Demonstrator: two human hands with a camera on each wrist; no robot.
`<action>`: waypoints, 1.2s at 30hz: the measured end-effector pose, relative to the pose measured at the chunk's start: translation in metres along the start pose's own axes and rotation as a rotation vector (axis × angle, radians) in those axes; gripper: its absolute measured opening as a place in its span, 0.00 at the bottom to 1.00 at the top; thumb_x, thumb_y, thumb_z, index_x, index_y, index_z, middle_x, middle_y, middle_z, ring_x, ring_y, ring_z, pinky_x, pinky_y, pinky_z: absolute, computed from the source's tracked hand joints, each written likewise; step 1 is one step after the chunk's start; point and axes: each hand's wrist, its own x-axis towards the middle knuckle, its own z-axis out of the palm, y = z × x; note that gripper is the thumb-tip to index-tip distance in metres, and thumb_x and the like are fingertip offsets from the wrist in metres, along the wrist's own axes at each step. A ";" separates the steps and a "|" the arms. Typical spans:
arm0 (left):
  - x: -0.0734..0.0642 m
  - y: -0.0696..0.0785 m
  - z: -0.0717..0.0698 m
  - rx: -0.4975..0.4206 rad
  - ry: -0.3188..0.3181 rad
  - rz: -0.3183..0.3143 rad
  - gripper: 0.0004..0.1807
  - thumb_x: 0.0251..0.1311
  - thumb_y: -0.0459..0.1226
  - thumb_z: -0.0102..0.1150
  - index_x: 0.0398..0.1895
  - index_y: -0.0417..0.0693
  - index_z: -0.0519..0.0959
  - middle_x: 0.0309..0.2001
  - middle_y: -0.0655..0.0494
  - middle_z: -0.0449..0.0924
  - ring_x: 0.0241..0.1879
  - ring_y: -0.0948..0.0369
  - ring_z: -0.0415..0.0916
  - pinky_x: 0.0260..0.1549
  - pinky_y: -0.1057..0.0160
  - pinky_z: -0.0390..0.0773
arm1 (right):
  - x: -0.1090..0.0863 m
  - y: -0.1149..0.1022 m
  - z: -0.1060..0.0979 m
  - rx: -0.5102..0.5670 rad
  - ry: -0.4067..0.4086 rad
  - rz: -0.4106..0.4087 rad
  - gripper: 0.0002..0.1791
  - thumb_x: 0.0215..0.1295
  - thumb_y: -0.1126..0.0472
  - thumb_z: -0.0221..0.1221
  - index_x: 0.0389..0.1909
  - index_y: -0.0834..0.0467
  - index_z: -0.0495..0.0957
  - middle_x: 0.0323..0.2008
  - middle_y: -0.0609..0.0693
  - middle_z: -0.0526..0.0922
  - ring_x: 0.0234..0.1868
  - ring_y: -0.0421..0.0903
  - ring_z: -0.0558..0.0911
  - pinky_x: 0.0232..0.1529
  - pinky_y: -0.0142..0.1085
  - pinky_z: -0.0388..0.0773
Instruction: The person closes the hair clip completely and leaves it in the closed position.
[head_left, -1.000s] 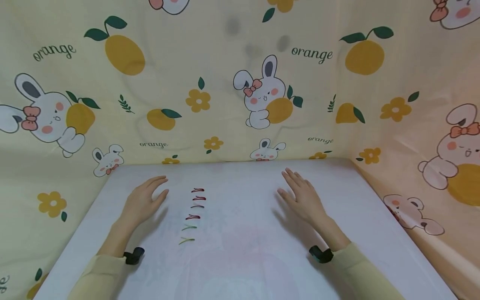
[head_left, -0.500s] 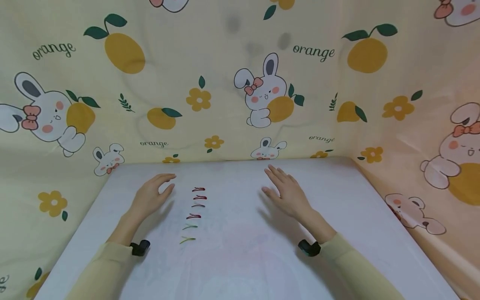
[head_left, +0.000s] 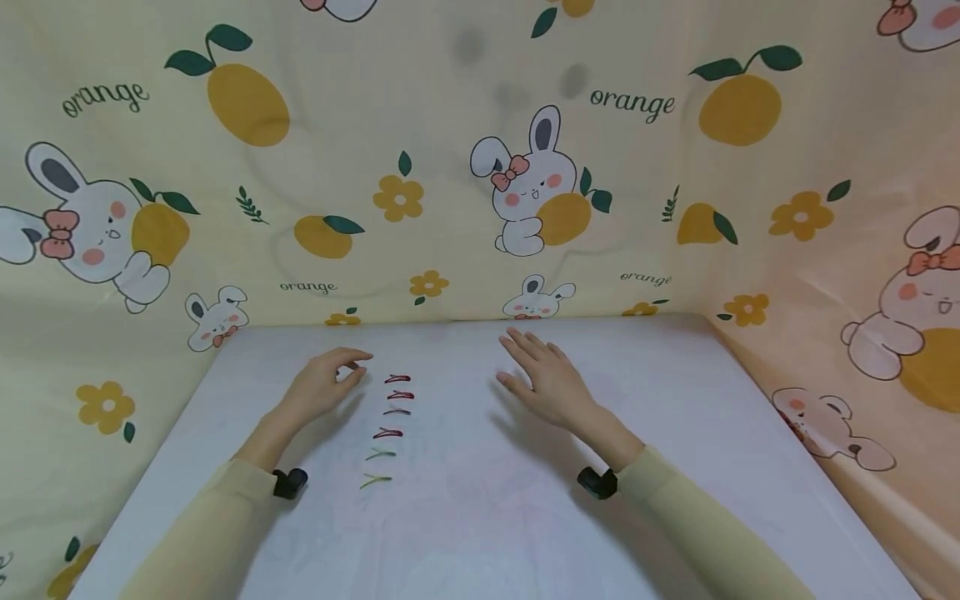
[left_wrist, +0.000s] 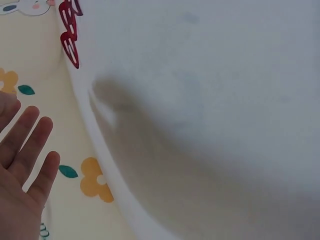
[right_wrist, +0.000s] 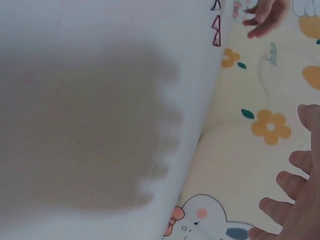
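A column of several snap hair clips lies on the white table, left of centre in the head view. Farthest back is a dark red clip (head_left: 398,381); nearest the front are a green clip (head_left: 382,453) and a yellow-green clip (head_left: 379,479), both Y-shaped. My left hand (head_left: 318,387) hovers just left of the back clips, thumb and fingers slightly bent with nothing between them. Across from it, my right hand (head_left: 551,383) hovers right of the column, fingers extended and holding nothing. The left wrist view shows red clips (left_wrist: 71,50) close up, beyond the fingers.
The white table (head_left: 480,542) reaches back to a cream cloth (head_left: 337,167) printed with rabbits and oranges, which also hangs along both sides. Black wrist cameras sit at the left wrist (head_left: 290,482) and the right wrist (head_left: 597,482).
Both hands have moved inward: the left hand rightward toward the clips, the right hand leftward. The left thumb and fingers have drawn closer together. The clips lie as before.
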 end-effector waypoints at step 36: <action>0.039 0.005 0.029 0.100 -0.244 0.004 0.09 0.69 0.34 0.64 0.49 0.46 0.87 0.41 0.55 0.85 0.40 0.58 0.79 0.43 0.52 0.81 | 0.052 -0.049 0.047 -0.033 -0.213 -0.057 0.36 0.81 0.39 0.48 0.82 0.50 0.57 0.82 0.49 0.56 0.81 0.56 0.58 0.77 0.58 0.56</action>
